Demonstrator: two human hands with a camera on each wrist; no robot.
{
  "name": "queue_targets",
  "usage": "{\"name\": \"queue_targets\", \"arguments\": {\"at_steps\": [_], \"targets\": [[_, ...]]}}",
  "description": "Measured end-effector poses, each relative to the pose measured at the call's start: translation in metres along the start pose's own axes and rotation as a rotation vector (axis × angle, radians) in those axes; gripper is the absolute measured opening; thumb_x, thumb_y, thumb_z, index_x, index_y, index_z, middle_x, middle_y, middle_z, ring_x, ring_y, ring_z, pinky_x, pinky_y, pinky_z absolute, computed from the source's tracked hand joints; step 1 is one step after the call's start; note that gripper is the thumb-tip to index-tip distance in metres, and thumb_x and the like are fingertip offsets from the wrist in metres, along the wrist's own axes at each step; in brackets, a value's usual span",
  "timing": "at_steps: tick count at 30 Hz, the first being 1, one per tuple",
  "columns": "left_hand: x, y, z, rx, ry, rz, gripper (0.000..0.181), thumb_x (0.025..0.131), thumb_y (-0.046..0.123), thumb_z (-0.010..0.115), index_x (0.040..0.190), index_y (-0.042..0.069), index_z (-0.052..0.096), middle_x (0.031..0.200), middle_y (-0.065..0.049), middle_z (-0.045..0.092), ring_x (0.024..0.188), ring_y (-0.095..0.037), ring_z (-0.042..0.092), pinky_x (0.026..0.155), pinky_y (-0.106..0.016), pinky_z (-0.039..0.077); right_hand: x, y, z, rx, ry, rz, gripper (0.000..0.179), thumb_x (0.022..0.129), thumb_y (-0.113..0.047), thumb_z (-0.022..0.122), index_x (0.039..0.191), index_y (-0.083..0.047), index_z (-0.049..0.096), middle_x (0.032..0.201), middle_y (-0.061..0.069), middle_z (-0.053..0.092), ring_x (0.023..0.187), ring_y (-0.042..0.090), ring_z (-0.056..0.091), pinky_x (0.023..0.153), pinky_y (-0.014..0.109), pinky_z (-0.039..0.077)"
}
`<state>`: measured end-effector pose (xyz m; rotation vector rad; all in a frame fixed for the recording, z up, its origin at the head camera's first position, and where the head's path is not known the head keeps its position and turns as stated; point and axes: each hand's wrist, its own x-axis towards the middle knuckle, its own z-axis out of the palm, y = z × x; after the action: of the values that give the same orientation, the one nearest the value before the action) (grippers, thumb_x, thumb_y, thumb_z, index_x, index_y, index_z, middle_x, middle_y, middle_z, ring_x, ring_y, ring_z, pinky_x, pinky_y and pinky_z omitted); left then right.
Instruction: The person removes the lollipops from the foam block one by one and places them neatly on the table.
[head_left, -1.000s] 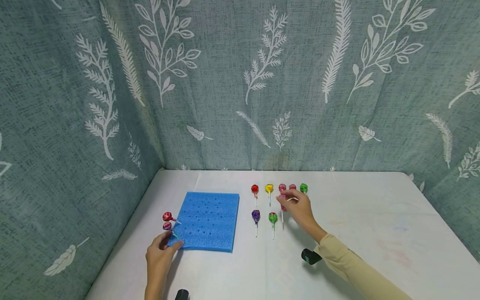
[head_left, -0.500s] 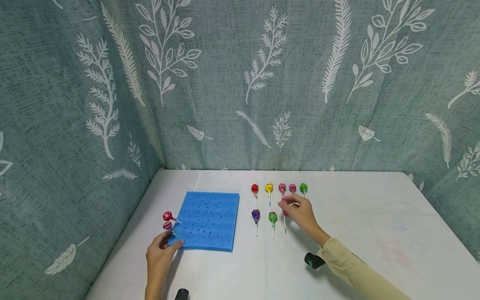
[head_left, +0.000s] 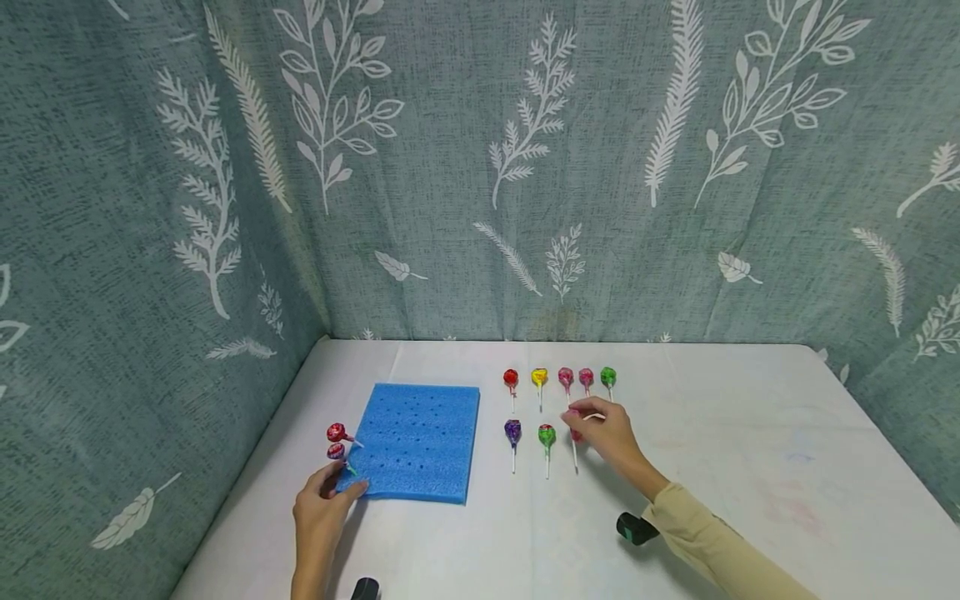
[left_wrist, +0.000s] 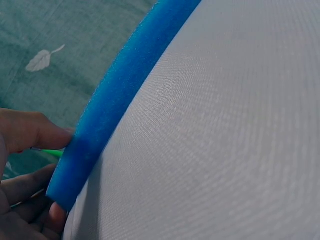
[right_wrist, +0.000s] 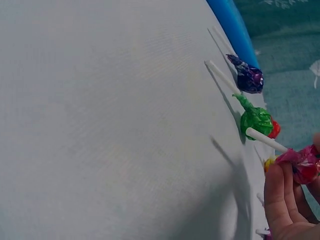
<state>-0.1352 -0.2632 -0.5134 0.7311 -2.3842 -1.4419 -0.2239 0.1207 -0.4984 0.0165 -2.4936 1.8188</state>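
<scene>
My left hand [head_left: 324, 507] grips the near left corner of a blue foam board [head_left: 420, 442] dotted with small holes. In the left wrist view its thumb [left_wrist: 47, 132] lies on one face of the board and fingers show at the other side. A red lollipop [head_left: 336, 432] and a red-purple lollipop [head_left: 336, 451] stick out at the board's left edge. My right hand [head_left: 609, 429] pinches a pink lollipop [right_wrist: 302, 164] by its wrapped head, the stick pointing towards me. Just left of it lie a green lollipop [head_left: 547, 434] and a purple lollipop [head_left: 512, 431].
Farther back on the white table [head_left: 712, 433] lies a row of lollipops: red [head_left: 511, 377], yellow [head_left: 539, 377], two pink ones [head_left: 566, 377] and green [head_left: 608, 377]. Black wrist devices [head_left: 636, 528] show near both wrists. A leaf-patterned curtain [head_left: 450, 167] hangs behind and at the sides.
My right hand has moved slightly towards me and to the right with the pink lollipop, leaving the back row in fuller view. My left hand and the foam board have stayed put.
</scene>
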Motion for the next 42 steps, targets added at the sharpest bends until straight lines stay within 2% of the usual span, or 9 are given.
{"name": "queue_targets", "arguments": {"at_steps": [6,12,17,21,25,29,42], "targets": [[0.000,-0.001,0.002,0.009,0.009,-0.004,0.057,0.074,0.017,0.069,0.124,0.004,0.046,0.121,-0.020,0.046,0.110,-0.035,0.041,0.093,-0.046,0.035,-0.004,-0.003,-0.002,0.018,-0.021,0.080,0.029,0.075,-0.023,0.069,0.097,-0.004,0.063,0.088,0.008,0.057,0.066,0.018,0.058,0.055,0.028,0.051],[0.000,-0.001,0.002,0.007,0.010,-0.003,0.057,0.073,0.017,0.070,0.123,0.003,0.046,0.120,-0.020,0.047,0.110,-0.035,0.041,0.093,-0.046,0.035,-0.007,0.001,-0.002,0.040,-0.033,0.116,0.031,0.073,-0.022,0.071,0.096,-0.003,0.063,0.088,0.010,0.057,0.065,0.019,0.059,0.058,0.026,0.052],[0.000,-0.001,0.001,0.011,0.008,0.000,0.058,0.073,0.018,0.070,0.123,0.003,0.046,0.120,-0.020,0.047,0.108,-0.035,0.042,0.093,-0.047,0.036,-0.008,0.006,-0.004,0.014,-0.037,0.063,0.029,0.072,-0.019,0.072,0.093,-0.001,0.064,0.083,0.010,0.059,0.060,0.020,0.060,0.054,0.026,0.051],[0.000,-0.001,0.002,0.014,0.010,-0.006,0.058,0.073,0.018,0.070,0.124,0.003,0.046,0.120,-0.021,0.047,0.109,-0.035,0.041,0.093,-0.047,0.035,-0.007,0.009,-0.004,-0.080,-0.018,0.019,0.025,0.069,-0.015,0.074,0.090,-0.004,0.065,0.080,0.007,0.059,0.058,0.016,0.058,0.050,0.024,0.048],[0.001,-0.001,0.002,0.020,0.011,-0.020,0.059,0.073,0.017,0.070,0.125,0.003,0.045,0.121,-0.021,0.046,0.111,-0.036,0.040,0.093,-0.047,0.035,-0.006,0.010,-0.003,-0.154,-0.006,0.005,0.025,0.064,-0.009,0.076,0.087,-0.007,0.066,0.079,0.005,0.059,0.061,0.013,0.056,0.048,0.022,0.047],[0.000,0.000,0.002,0.021,0.006,-0.025,0.059,0.073,0.017,0.070,0.125,0.003,0.045,0.121,-0.021,0.046,0.110,-0.036,0.041,0.093,-0.047,0.035,-0.006,0.010,-0.001,-0.207,-0.007,0.005,0.024,0.064,-0.009,0.076,0.086,-0.007,0.066,0.078,0.003,0.060,0.062,0.013,0.053,0.048,0.021,0.046],[-0.001,0.000,0.001,0.010,0.006,0.004,0.058,0.073,0.017,0.069,0.123,0.003,0.046,0.120,-0.020,0.047,0.109,-0.034,0.042,0.093,-0.046,0.035,-0.008,0.004,0.001,-0.227,0.014,0.015,0.024,0.067,-0.007,0.074,0.088,-0.006,0.064,0.081,0.006,0.057,0.059,0.015,0.049,0.045,0.023,0.046]]}}
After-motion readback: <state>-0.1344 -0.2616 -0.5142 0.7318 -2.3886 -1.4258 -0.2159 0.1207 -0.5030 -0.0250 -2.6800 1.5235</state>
